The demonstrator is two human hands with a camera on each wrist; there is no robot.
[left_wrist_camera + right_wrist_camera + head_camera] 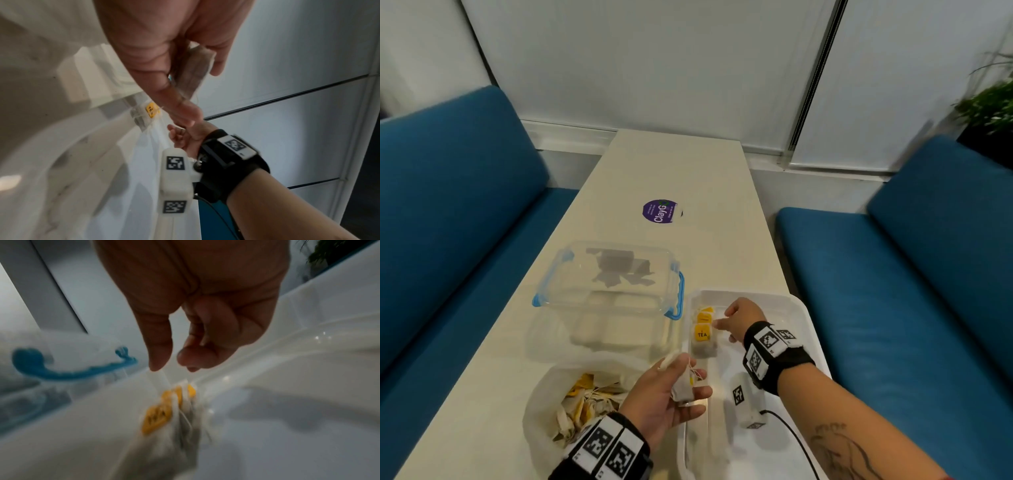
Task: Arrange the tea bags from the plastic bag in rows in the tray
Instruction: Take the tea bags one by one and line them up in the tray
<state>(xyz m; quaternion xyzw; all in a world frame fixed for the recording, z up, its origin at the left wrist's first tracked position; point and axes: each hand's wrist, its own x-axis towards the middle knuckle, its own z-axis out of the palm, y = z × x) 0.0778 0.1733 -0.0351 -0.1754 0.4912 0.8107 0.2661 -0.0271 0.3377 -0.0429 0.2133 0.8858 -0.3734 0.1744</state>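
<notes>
Cream desk (667, 171) between blue benches. White tray (801, 308) at near right — tea bags (702, 334) with yellow tags in a short row along its left edge. Right hand (743, 317) above that row, fingers curled, nothing held. Left hand (671, 394) grips one tea bag (683, 389) beside the plastic bag (544, 404) of loose bags. Clear container (609, 274) behind.

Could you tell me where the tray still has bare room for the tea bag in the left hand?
The tray is bare right of the tea bag row and toward its near end; its far-left corner, by the right hand, is crowded.
</notes>
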